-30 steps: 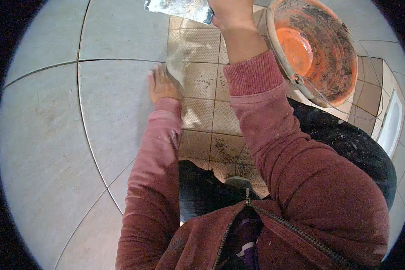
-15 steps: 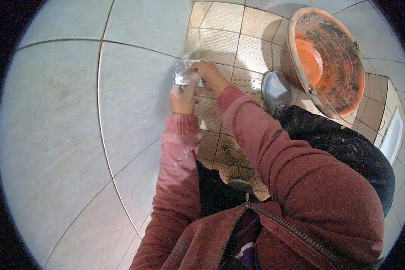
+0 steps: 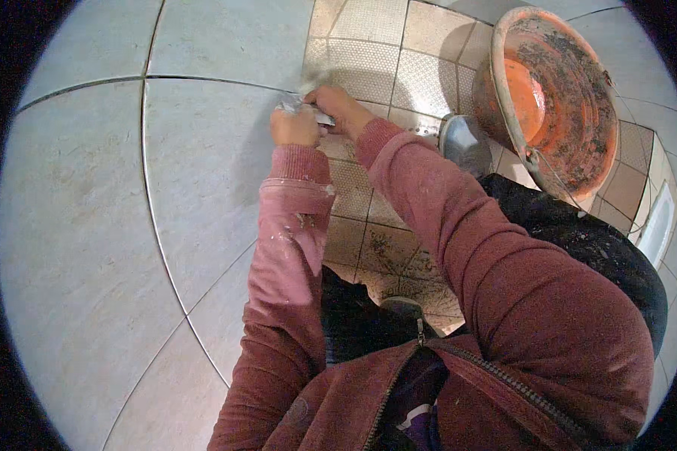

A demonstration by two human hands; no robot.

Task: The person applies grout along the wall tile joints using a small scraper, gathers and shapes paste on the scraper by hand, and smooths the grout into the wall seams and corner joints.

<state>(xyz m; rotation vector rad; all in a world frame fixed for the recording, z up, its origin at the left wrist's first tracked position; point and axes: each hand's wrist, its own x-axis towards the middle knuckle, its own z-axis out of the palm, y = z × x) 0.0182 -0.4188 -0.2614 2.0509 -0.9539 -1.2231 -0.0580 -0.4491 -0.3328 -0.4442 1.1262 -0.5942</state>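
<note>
A flat silvery plate [image 3: 322, 118], much like a scraper blade, shows in part between my hands. My left hand [image 3: 296, 129] is closed on its near side, fingers curled. My right hand [image 3: 339, 107] pinches its right part, with the fingertips close to where the wall tiles meet the floor. Both hands hide most of the plate, so any handle is out of sight. Beside them runs a dark joint [image 3: 226, 80] between large pale grey wall tiles [image 3: 210, 143]. Some whitish matter clings to my left sleeve.
A worn orange bucket [image 3: 523, 101] with a wire handle stands at the far right, its inside crusted with dark residue. My grey shoe [image 3: 465, 143] rests beside it. Small patterned beige floor tiles [image 3: 361, 71] are spotted with dirt. A white fixture [image 3: 658, 225] lies at the right edge.
Both hands have moved slightly up and away from me, the left one also leftward. The plate has tilted and now shows far less of its face. The view has shifted a little.
</note>
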